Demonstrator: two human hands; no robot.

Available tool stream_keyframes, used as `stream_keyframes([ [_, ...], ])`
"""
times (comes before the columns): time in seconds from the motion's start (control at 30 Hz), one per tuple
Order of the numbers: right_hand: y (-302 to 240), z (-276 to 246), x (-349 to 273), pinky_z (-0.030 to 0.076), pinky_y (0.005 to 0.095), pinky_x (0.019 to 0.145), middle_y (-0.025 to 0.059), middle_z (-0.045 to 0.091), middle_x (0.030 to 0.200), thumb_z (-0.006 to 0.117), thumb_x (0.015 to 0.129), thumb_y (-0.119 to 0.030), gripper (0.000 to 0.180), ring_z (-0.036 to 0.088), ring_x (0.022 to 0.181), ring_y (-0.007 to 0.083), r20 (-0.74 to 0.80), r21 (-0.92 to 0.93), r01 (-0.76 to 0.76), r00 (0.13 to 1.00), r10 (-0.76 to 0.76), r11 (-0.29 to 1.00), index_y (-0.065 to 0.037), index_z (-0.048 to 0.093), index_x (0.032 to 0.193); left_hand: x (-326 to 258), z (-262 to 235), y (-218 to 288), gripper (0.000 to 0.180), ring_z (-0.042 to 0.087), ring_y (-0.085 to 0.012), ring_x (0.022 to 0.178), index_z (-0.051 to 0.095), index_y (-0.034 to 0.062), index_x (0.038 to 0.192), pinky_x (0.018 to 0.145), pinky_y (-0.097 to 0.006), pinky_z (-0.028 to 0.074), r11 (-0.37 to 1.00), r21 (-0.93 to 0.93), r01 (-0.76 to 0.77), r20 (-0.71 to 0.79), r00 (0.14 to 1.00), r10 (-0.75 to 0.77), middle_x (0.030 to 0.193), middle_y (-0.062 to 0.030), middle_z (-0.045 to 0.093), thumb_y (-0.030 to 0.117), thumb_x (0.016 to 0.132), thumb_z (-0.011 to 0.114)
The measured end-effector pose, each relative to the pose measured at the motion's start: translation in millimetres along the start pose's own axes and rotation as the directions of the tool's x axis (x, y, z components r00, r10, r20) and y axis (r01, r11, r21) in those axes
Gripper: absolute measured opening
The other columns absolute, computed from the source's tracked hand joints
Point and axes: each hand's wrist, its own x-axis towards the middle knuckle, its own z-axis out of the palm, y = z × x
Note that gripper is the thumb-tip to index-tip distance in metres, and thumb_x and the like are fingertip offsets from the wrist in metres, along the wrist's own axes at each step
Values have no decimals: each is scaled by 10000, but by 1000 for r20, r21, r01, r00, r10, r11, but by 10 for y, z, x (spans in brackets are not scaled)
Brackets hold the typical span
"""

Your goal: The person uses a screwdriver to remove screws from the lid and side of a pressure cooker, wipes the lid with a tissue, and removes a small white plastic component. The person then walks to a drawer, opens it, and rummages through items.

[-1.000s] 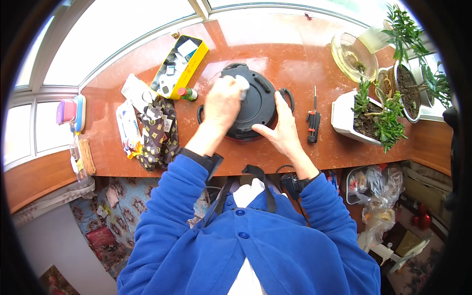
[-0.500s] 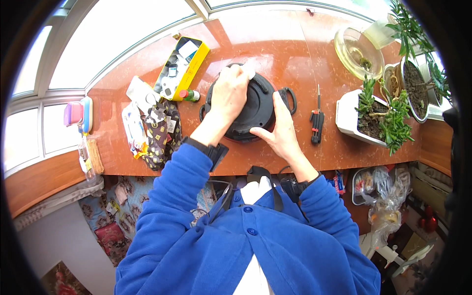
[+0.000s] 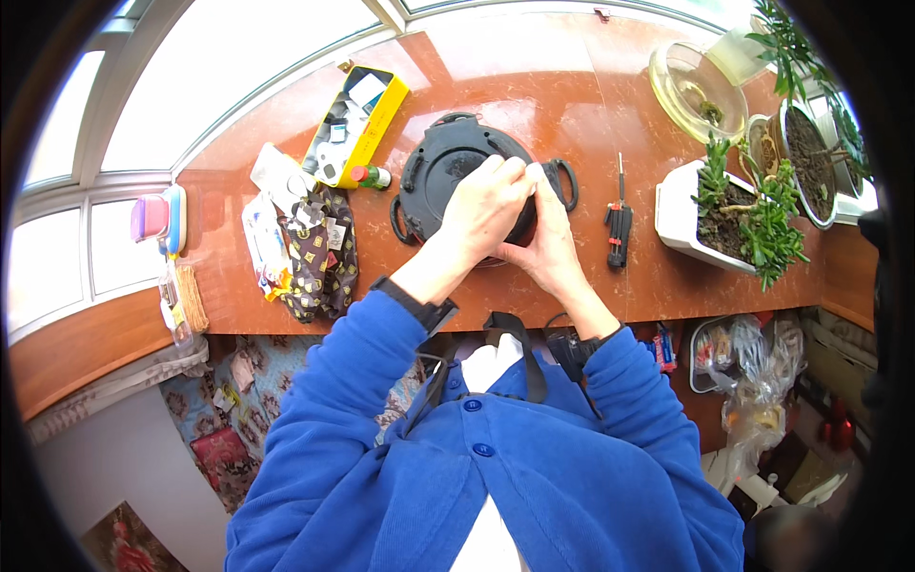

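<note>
A round black pot [image 3: 448, 162] with loop handles at its sides lies on the table, its ridged, flat, base-like face up. Over the right part of that face, my left hand [image 3: 484, 212] is closed, knuckles up. A bit of white shows by its fingertips, but what the fingers hold is mostly hidden. My right hand [image 3: 551, 243] grips the pot's right rim, thumb at the near edge and fingers along the side by the right handle. Its fingertips meet those of my left hand. To the right lies a black and red screwdriver [image 3: 618, 234], pointing away.
Left of the pot stand a yellow box [image 3: 367, 143] of small items, a green-and-red bottle [image 3: 372, 177] and a patterned brown bag [image 3: 319, 253]. On the right are a white planter [image 3: 679, 221], a clear round bowl [image 3: 672, 105] and a larger potted plant [image 3: 810, 143]. Windows border the table.
My left hand has moved from the pot's far upper part to its right side, close to my right hand. More of the pot's far left face shows.
</note>
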Motion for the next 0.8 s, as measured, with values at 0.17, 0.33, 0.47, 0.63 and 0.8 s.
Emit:
stream_keyframes([
  [0.17, 13, 3, -38, 279, 521, 1206, 262, 347, 1627, 943, 676, -385, 1230, 365, 1490, 406, 7, -140, -73, 997, 75, 987, 11, 248, 1610, -432, -330, 41, 137, 614, -248, 859, 700, 81, 974, 801, -357, 543, 972, -228, -60, 129, 987, 91, 895, -55, 599, 74, 843, 661],
  [0.33, 16, 21, -39, 298, 490, 1211, 258, 362, 1618, 979, 631, -338, 1264, 368, 1491, 398, -19, -84, -39, 999, 38, 996, 20, 254, 1604, -231, -183, -16, 104, 632, -266, 890, 694, 80, 934, 801, -369, 540, 984, -176, -4, 143, 989, 29, 902, -70, 610, 102, 833, 681],
  [0.47, 20, 19, -17, 328, 447, 1214, 268, 404, 1585, 1012, 578, -314, 1296, 405, 1471, 393, -7, -25, -81, 997, 81, 996, 55, 278, 1581, -27, 33, -42, 98, 638, -278, 885, 694, 76, 926, 797, -379, 539, 985, -156, 80, -23, 996, -84, 891, -76, 625, 96, 832, 671],
  [0.63, -32, -9, -5, 293, 432, 1242, 269, 361, 1615, 997, 604, -314, 1292, 360, 1504, 379, 21, -78, -80, 996, 82, 994, 69, 257, 1590, -637, -251, -160, 90, 640, -306, 892, 686, 57, 933, 775, -398, 535, 965, -223, 137, 38, 990, -132, 900, -99, 630, 36, 846, 684],
  [0.8, -99, -50, 5, 263, 426, 1260, 262, 308, 1646, 981, 636, -345, 1297, 302, 1535, 372, 67, -83, -118, 990, 124, 989, 39, 220, 1612, -1190, -517, -489, 101, 648, -330, 900, 671, 40, 963, 784, -421, 539, 940, -106, 325, -117, 935, -336, 909, -123, 632, 9, 867, 668],
])
